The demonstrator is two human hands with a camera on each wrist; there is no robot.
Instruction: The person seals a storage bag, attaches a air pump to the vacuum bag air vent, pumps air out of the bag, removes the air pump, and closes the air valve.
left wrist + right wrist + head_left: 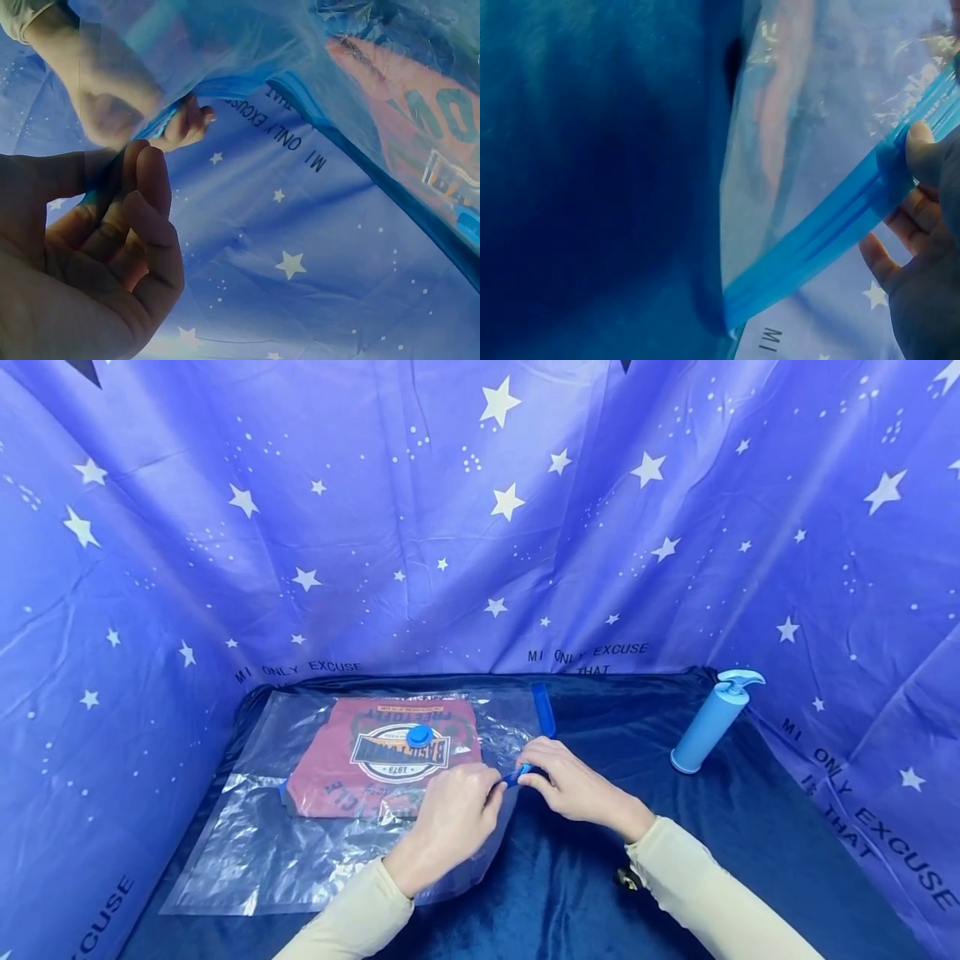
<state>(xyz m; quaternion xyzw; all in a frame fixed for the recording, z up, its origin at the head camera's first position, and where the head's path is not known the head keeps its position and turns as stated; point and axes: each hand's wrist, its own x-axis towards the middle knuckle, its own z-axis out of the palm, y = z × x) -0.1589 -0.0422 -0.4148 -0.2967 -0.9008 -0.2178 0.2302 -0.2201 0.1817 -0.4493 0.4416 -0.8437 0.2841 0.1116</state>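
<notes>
Violet-blue curtains [420, 527] with white stars hang behind the transparent bag [247, 827] and at both sides of it, and in dark letters I can read on them "MI ONLY EXCUSE" and "THAT". Under the bag is spread a dark blue cloth [600, 710], shiny and wrinkled. Inside the bag lies a folded red garment [318, 777]; its print is upside down for the person, and I read the word "BASIC", while the smaller letters I cannot read with certainty. One round blue cap [419, 736] sits on the bag, over this print. Well apart from the bag, at its right, stands a light blue hand pump [708, 727], handle at the top.

The left hand [453, 814] reaches over the bag and so covers a near corner of the garment; its thumb and fingertips pinch the blue strip [802, 255], which runs along the bag's right edge. Just beside, at the outer side of the bag, the right hand [570, 777] grips the same strip, thumb over it and fingers bent below. Both forearms, in cream sleeves [720, 893], converge toward this edge.
</notes>
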